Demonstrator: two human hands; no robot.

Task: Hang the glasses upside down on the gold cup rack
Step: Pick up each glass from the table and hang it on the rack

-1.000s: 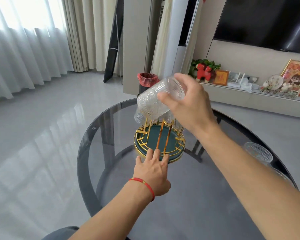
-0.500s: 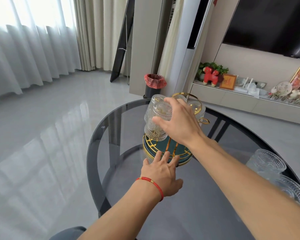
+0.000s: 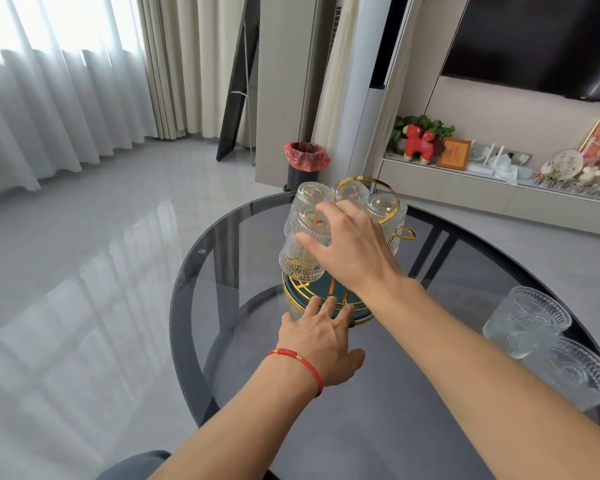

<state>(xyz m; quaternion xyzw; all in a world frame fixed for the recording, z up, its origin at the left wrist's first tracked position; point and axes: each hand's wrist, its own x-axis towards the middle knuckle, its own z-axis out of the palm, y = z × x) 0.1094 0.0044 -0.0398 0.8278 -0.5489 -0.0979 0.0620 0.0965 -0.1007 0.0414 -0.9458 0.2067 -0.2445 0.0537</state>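
The gold cup rack with a teal base stands on the far half of the round dark glass table. Three clear ribbed glasses hang upside down on it: one at the back left, one in the middle and one on the right. My right hand grips another upside-down glass on the rack's front left peg, with its rim just above the base. My left hand lies flat, fingers spread, fingertips against the base's near edge. Two more glasses stand upright at the table's right edge.
A black bin with a red liner stands on the floor behind the table. A low shelf with ornaments runs along the right wall under a television. Curtains cover the windows on the left.
My right hand has turned the glass mouth down and lowered it onto the rack's front left peg. My left hand has stayed at the base. The view has tilted up a little.
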